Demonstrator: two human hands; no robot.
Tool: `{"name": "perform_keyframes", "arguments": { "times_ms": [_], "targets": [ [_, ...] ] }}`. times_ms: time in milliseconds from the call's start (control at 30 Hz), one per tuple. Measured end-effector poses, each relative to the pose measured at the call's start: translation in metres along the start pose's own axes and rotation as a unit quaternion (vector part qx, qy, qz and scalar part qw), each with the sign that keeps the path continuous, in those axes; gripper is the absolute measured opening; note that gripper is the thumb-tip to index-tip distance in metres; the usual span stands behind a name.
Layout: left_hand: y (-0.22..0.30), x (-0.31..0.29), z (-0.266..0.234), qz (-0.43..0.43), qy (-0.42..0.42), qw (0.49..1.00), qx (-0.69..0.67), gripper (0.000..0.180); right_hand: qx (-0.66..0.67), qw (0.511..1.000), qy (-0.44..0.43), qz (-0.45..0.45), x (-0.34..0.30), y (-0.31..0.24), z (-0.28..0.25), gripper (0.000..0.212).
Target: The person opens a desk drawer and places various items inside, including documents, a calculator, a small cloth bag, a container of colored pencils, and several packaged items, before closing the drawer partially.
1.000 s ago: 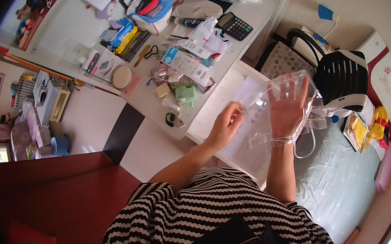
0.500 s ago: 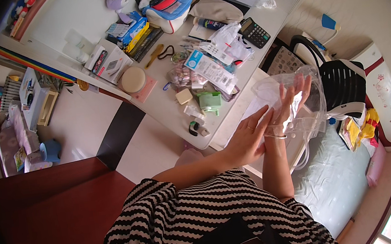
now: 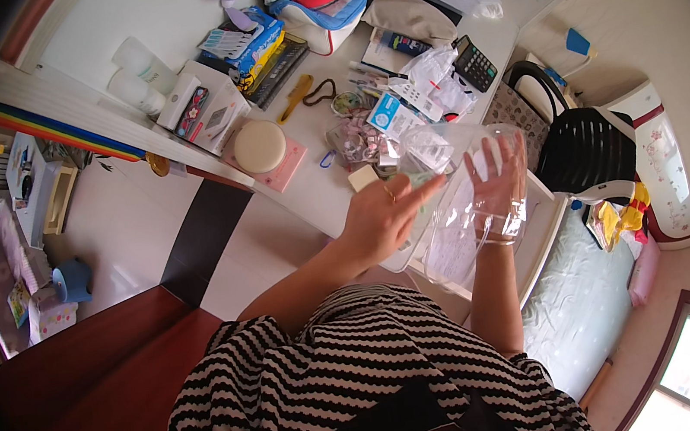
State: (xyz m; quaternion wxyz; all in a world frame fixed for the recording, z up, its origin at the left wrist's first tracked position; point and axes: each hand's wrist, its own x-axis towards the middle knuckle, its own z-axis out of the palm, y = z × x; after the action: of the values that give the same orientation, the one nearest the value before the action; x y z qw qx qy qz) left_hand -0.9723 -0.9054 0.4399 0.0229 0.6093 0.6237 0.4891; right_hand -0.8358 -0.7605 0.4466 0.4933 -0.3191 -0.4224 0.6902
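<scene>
A clear, glossy, colourless plastic bag (image 3: 441,233) hangs in the air, partly over a pulled-out white drawer (image 3: 543,240) beside the right edge of the white surface (image 3: 322,207). It looks very light, floppy and slick, likely to cling or crease, and thin enough to tear; its loose rim seems the best hold. The right hand (image 3: 498,188) is spread flat, apparently inside the plastic, gripping nothing. The left hand (image 3: 377,224) has its fingers bent and index stretched to the bag's left side; whether it pinches the film I cannot tell. The surface's near corner is hidden behind that hand and bag. A black slatted chair (image 3: 587,150) bounds the far right; toward the bed with pale blue bedding (image 3: 566,295) there is more room.
</scene>
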Motion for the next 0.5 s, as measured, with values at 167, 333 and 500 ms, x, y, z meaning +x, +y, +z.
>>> {"name": "perform_keyframes", "arguments": {
  "times_ms": [167,333,500],
  "targets": [
    [-0.002,-0.011,-0.013,0.003,-0.014,1.0,0.005,0.058,0.052,0.993,-0.065,0.089,-0.004,0.011,0.026,0.066],
    [-0.015,-0.007,-0.033,-0.084,-0.002,0.996,0.029,0.047,0.05,0.963,-0.238,0.118,0.007,0.042,0.061,0.076],
    [-0.043,0.009,-0.046,-0.136,0.088,0.984,0.069,0.031,-0.067,0.925,-0.365,0.078,0.012,0.066,0.078,0.072]
  ]
}}
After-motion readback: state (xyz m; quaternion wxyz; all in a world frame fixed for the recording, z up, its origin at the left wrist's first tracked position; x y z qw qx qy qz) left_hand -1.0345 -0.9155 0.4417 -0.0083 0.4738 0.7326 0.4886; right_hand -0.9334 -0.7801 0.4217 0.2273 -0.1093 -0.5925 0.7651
